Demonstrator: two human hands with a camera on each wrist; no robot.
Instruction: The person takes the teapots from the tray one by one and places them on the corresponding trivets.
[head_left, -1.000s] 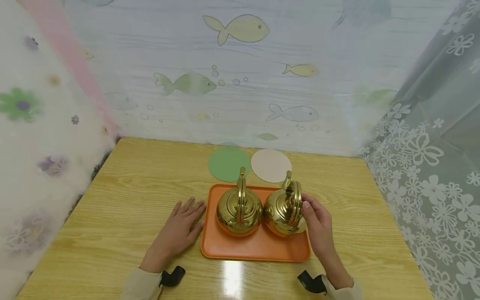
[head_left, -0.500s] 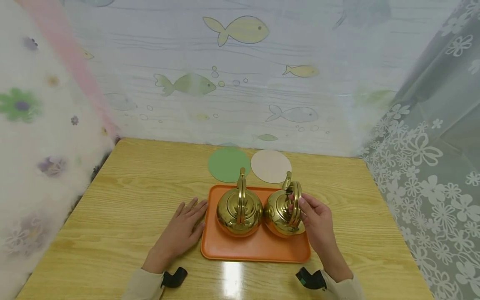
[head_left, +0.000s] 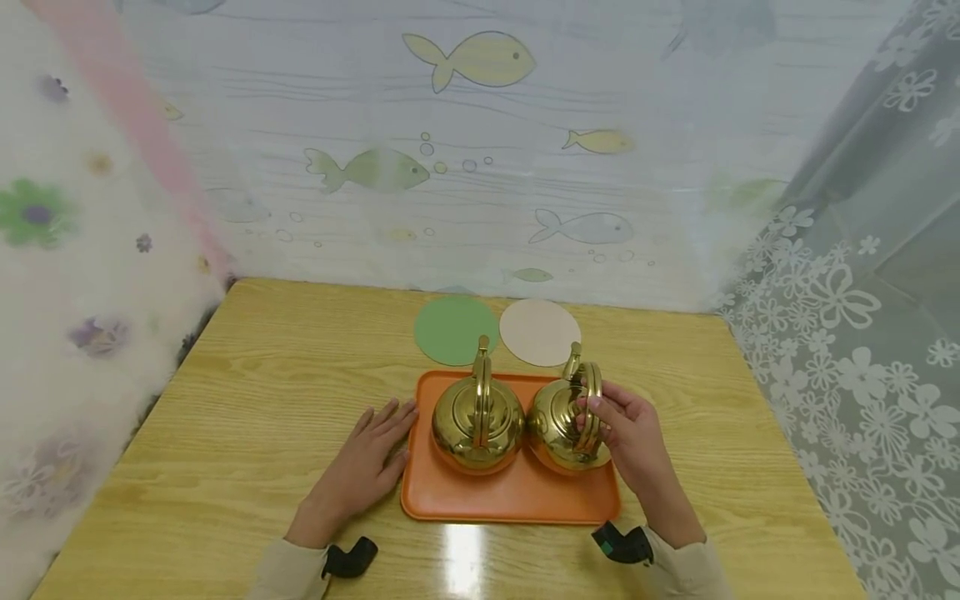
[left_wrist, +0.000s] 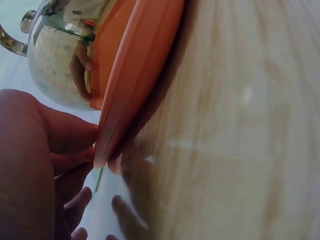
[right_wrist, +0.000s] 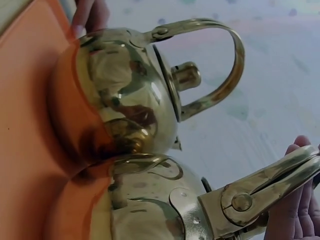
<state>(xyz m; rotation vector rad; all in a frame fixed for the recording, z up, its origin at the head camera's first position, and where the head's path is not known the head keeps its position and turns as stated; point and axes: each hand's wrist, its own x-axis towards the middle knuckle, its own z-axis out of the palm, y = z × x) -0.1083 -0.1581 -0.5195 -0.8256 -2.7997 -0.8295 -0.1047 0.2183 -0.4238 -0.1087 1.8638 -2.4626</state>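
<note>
Since a second ago the right hand [head_left: 630,429] has slid from the side of the right kettle [head_left: 566,425] up to its handle [head_left: 592,400], where the fingers now curl around the brass arch. That kettle is a round, polished gold pot with a spout pointing away and a hinged handle; no writing is readable on it. It stands on the right half of the orange tray [head_left: 510,496], touching the left kettle [head_left: 477,421], a matching gold pot with its handle upright. The left hand [head_left: 363,467] rests flat, fingers straight, on the counter [head_left: 262,400] against the tray's left rim. Beyond the tray lie a green disc [head_left: 455,328] and a beige disc [head_left: 538,331].
</note>
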